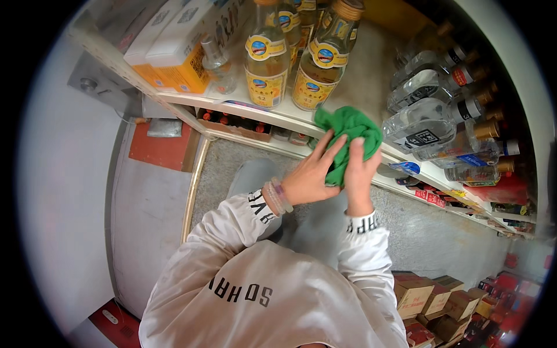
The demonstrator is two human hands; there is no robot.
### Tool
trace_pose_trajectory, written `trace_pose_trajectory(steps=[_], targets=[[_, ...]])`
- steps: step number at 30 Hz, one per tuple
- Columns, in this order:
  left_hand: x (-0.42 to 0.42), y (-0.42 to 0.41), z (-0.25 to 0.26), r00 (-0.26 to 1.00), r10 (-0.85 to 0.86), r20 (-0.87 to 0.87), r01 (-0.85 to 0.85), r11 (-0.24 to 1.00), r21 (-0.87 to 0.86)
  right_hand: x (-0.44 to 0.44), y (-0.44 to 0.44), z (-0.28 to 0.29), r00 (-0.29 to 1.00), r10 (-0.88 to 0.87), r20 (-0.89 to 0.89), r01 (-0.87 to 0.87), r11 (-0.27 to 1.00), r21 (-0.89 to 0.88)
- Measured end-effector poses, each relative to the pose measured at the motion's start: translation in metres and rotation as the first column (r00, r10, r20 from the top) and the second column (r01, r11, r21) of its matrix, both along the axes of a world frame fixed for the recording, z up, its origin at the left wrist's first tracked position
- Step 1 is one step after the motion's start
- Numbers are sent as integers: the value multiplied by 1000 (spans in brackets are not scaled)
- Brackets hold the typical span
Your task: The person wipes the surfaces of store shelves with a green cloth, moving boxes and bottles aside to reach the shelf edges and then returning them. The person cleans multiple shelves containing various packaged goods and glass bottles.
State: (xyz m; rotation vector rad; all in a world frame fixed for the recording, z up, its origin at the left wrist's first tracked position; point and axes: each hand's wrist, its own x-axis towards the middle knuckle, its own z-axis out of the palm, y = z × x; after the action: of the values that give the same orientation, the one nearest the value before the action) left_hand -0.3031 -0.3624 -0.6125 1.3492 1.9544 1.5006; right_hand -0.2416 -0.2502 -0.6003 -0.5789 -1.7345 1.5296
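Note:
A bunched green cloth is held between both hands at the front edge of a white shelf. My left hand, with bead bracelets at its wrist, grips the cloth from its left side. On the other side, my right hand presses into the folds, slightly blurred. Just beyond the cloth stands a clear glass bottle with yellow labels. A similar bottle is to its left, with more behind them. Clear flask-shaped bottles line the shelf to the right of my hands.
White and orange boxes and a small glass decanter occupy the shelf's left end. Below sits a carton of red-capped bottles. A red box rests at left. Cardboard cartons are stacked behind me at lower right.

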Motion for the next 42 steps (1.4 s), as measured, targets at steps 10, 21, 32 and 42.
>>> trace_pose_trajectory(steps=[10,21,32,42], targets=[[-16,-28,-43,802,299,517,-423,896,137,-41,4,56,999,-26,31,15,946,323],[-16,-32,-49,794,328,512,-416,907,64,-121,9,103,979,-205,-16,188,862,470],[-24,-31,-54,744,199,637,-344,933,111,-123,-6,89,925,-126,-359,277,870,408],[-17,-47,-33,355,26,934,-368,923,115,-36,-28,96,765,3,-644,354,833,425]])
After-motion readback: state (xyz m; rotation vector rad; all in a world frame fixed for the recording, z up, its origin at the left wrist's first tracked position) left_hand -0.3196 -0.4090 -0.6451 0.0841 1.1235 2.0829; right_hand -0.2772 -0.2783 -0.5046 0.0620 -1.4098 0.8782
